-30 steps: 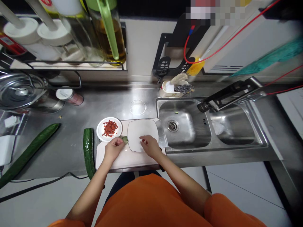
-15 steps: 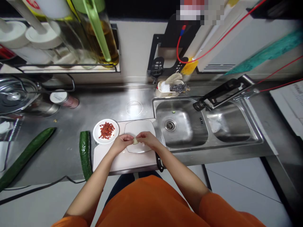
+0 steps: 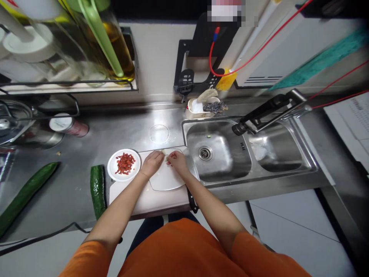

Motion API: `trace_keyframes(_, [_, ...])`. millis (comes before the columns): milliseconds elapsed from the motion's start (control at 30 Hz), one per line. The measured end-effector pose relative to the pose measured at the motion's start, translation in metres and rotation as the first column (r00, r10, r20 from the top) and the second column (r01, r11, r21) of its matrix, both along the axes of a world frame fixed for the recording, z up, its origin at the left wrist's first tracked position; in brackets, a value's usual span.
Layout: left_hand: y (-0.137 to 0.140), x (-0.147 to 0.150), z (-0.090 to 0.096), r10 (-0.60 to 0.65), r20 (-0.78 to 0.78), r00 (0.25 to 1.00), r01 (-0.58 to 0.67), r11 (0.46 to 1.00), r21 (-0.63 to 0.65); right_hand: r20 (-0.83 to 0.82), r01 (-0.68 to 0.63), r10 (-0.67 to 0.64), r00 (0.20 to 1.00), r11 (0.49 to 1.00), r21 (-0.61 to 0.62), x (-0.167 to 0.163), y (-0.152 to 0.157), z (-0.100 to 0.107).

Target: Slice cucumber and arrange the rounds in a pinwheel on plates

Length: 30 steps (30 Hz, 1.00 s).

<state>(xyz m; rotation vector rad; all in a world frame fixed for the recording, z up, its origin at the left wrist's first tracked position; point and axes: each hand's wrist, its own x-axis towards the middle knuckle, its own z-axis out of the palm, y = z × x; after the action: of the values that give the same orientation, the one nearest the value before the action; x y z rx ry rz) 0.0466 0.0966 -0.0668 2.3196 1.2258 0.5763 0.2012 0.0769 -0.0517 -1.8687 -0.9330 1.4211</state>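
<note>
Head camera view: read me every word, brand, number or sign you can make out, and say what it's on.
None can be read.
Jar, white lid: faint marks, too blurred.
White surface at far right: rows of dark print, too small.
Sponge holder: small mark on the front, too small.
Red mark in the top left corner: cut off.
Item at the top: pixelated.

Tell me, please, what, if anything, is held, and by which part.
Small pale pieces, seemingly held by the left hand and right hand; the exact place of the hold cannot be told.
</note>
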Motion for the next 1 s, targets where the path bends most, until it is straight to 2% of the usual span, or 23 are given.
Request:
trace_keyframes(167, [-0.004,-0.003,-0.007,-0.053,0.0,0.999,0.053,0.999,0.0,0.222,-0.107,0.096,0.97,0.994,0.037,-0.002,-0.003,0.0])
trace_keyframes(267, [-0.004,-0.002,-0.006,-0.062,-0.014,0.998,0.062,0.998,0.008,0.425,-0.244,0.188,0.885,0.967,0.08,-0.003,-0.004,0.007])
trace_keyframes(367, [-0.004,0.0,-0.004,-0.047,-0.021,0.999,0.047,0.999,0.011,0.557,-0.36,0.265,0.787,0.93,0.067,-0.004,-0.005,0.015])
trace_keyframes(467, [-0.006,0.0,-0.003,-0.043,-0.03,0.999,0.044,0.999,0.03,0.609,-0.413,0.301,0.734,0.91,0.048,-0.004,-0.011,0.016])
trace_keyframes(567, [-0.011,-0.003,-0.002,-0.043,-0.044,0.998,0.047,0.995,0.092,0.64,-0.443,0.289,0.712,0.892,0.089,0.0,-0.022,0.011])
trace_keyframes(667, [-0.019,-0.006,-0.002,-0.04,-0.081,0.996,0.051,0.989,0.142,0.711,-0.546,0.287,0.642,0.822,0.162,0.006,-0.033,0.006])
trace_keyframes(767, [-0.025,-0.008,0.0,-0.028,-0.155,0.988,0.051,0.988,0.148,0.779,-0.647,0.305,0.547,0.745,0.163,0.009,-0.042,0.003])
trace_keyframes(867, [-0.029,-0.008,0.004,-0.017,-0.237,0.971,0.05,0.99,0.131,0.812,-0.671,0.312,0.493,0.731,0.126,0.006,-0.049,0.003])
trace_keyframes(1000, [-0.031,-0.007,0.007,-0.013,-0.303,0.953,0.048,0.993,0.108,0.827,-0.671,0.305,0.473,0.733,0.113,-0.001,-0.054,0.003])
